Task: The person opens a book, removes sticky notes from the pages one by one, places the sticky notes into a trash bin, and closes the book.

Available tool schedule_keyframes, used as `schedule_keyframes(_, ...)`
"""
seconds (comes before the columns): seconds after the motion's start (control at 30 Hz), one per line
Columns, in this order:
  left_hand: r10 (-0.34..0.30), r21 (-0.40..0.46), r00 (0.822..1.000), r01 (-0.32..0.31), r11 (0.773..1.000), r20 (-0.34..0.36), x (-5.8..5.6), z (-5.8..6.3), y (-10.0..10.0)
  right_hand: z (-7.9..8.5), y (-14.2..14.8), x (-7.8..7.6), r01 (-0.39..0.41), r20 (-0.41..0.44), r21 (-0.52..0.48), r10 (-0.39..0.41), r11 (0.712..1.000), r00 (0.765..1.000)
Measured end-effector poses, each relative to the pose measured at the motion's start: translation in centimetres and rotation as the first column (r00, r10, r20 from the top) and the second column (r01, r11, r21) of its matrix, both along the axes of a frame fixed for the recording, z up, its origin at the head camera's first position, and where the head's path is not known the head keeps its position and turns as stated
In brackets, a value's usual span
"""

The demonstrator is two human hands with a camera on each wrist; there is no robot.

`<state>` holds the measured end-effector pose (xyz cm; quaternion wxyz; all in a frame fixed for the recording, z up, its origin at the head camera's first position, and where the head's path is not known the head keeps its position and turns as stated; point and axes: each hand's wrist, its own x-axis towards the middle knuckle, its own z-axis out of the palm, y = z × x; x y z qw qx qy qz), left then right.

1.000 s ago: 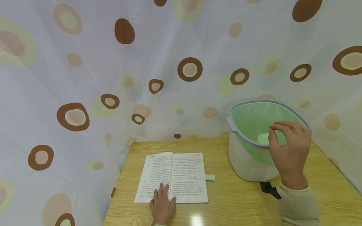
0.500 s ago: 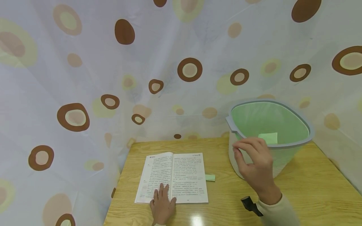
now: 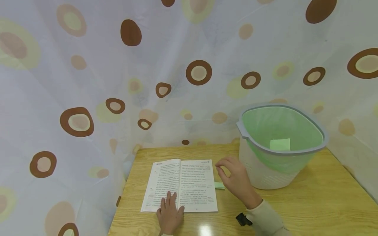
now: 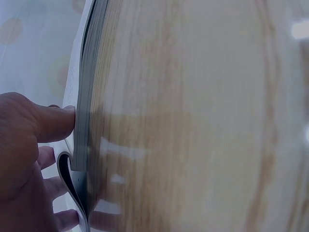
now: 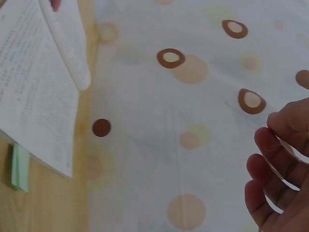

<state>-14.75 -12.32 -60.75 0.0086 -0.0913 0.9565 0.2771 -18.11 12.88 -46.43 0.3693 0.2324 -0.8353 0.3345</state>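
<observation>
An open book [image 3: 195, 183] lies on the wooden table, printed pages up. My left hand [image 3: 170, 214] rests with spread fingers on its lower left page by the spine; in the left wrist view the thumb lies along the edge of the page stack [image 4: 86, 106]. From under the book's right side pokes a pale green paper strip [image 3: 219, 185], folded as the right wrist view shows. Just right of the book, my right hand [image 3: 236, 180] hovers above the table, fingers bent loosely and thumb close to the index finger [image 5: 270, 140]. I see nothing between them.
A whitish basket with a grey rim [image 3: 307, 151] and green inside stands at the back right. Inside it is a light green paper piece [image 3: 280, 144]. A dotted curtain [image 3: 168, 108] hangs behind and left of the table [image 3: 307, 209].
My right hand has moved left and down, from over the basket's rim to beside the book. The left hand, the book and the basket stay where they were.
</observation>
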Motion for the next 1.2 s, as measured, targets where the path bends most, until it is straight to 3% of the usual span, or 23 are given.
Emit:
schedule_keyframes(0.07,0.003,0.008,1.0,-0.003,1.0,-0.001,0.0,0.0,0.0,-1.4,-0.5,-0.3,0.041,0.102,0.027,-0.044,0.999,0.994)
schedule_keyframes(0.13,0.005,0.011,1.0,-0.005,1.0,-0.006,0.0,-0.1,0.0,-2.8,-1.1,-0.4,0.073,0.234,0.053,-0.083,0.996,0.969)
schedule_keyframes(0.2,0.007,0.011,1.0,-0.007,1.0,-0.006,0.0,0.0,0.0,-4.0,-1.6,-0.6,0.093,0.365,0.075,-0.114,0.993,0.924)
schedule_keyframes(0.33,0.005,0.005,1.0,-0.005,1.0,-0.003,-0.1,0.2,-0.1,-6.0,-2.4,-0.9,0.098,0.568,0.112,-0.145,0.989,0.81)
schedule_keyframes(0.43,0.002,-0.001,1.0,-0.002,1.0,-0.012,-0.3,0.3,-0.1,-7.3,-2.8,-1.3,0.103,0.651,0.135,-0.166,0.986,0.74)
schedule_keyframes(0.7,-0.006,-0.016,1.0,0.005,1.0,-0.025,0.0,-0.1,-0.1,-10.6,-3.2,-2.2,0.165,0.744,0.195,-0.256,0.967,0.617)
schedule_keyframes(0.9,-0.002,-0.013,1.0,0.001,1.0,-0.021,0.1,-0.1,-0.1,-11.8,-3.6,-2.4,0.175,0.768,0.217,-0.279,0.96,0.577)
schedule_keyframes(1.2,0.009,-0.007,1.0,-0.009,1.0,-0.022,0.0,-0.1,0.0,-11.9,-4.0,-2.7,0.197,0.802,0.212,-0.285,0.957,0.525)
